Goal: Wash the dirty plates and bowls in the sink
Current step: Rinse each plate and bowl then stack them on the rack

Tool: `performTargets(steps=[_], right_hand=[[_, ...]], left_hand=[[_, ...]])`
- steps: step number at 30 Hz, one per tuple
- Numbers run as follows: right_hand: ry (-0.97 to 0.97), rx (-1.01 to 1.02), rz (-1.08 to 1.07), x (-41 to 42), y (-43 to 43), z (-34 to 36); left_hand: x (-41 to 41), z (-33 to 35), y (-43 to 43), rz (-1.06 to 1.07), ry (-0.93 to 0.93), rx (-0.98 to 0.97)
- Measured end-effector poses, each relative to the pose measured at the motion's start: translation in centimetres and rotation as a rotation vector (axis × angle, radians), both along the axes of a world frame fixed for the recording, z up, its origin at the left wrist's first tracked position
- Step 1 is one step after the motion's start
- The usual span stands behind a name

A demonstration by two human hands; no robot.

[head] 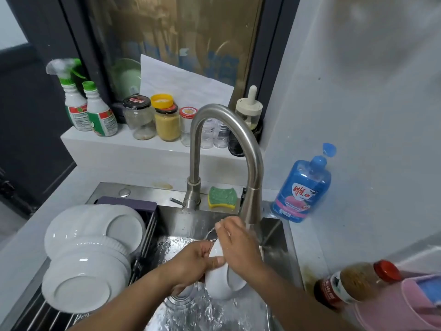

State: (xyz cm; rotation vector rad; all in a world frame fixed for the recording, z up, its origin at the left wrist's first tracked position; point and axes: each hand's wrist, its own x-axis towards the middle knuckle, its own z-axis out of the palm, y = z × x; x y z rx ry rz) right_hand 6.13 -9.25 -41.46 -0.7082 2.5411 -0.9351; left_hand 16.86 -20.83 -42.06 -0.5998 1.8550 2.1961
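Observation:
I hold a white bowl (220, 280) tilted on its side over the steel sink (274, 237), under water running from the curved faucet (253, 206). My left hand (191, 261) grips the bowl's left rim, thumb on its outer wall. My right hand (236, 244) lies over the top of the bowl, fingers spread across its rim and into the stream. Water splashes on the sink floor below. On the left, white plates (95, 228) and upturned white bowls (86, 280) are stacked on a drying rack (145, 237).
A green and yellow sponge (222, 197) lies on the sink ledge behind the faucet. A blue soap bottle (303, 187) stands at the right. A brown sauce bottle (353, 283) lies on the right counter. Jars (167, 123) and spray bottles (88, 108) line the sill.

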Motion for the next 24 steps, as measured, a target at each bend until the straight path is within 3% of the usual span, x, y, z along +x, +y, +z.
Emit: performTargets(steps=[3, 6, 10, 15, 20, 24], right_hand=[[-0.107, 0.084, -0.028, -1.4, 0.0, 0.5], [-0.425, -0.037, -0.401, -3.4, 0.7, 0.9], [-0.616, -0.112, -0.599, -5.1, 1.3, -0.1], [-0.442, 0.034, -0.419, -5.6, 1.4, 0.6], [-0.548, -0.137, -0.360, -5.3, 0.8, 1.7], [-0.424, -0.336, -0.457, -4.8, -0.1, 0.2]], left_hand=[[0.9, -0.2, -0.5, 0.043, -0.002, 0.085], [1.9, -0.2, -1.1, 0.105, 0.020, 0.150], [2.8, -0.7, -1.6, 0.158, 0.017, 0.260], [1.4, 0.5, -2.6, 0.047, 0.011, 0.168], [-2.6, 2.6, -2.5, -0.116, -0.061, 0.102], [-3.2, 1.8, -1.2, 0.023, -0.067, 0.158]])
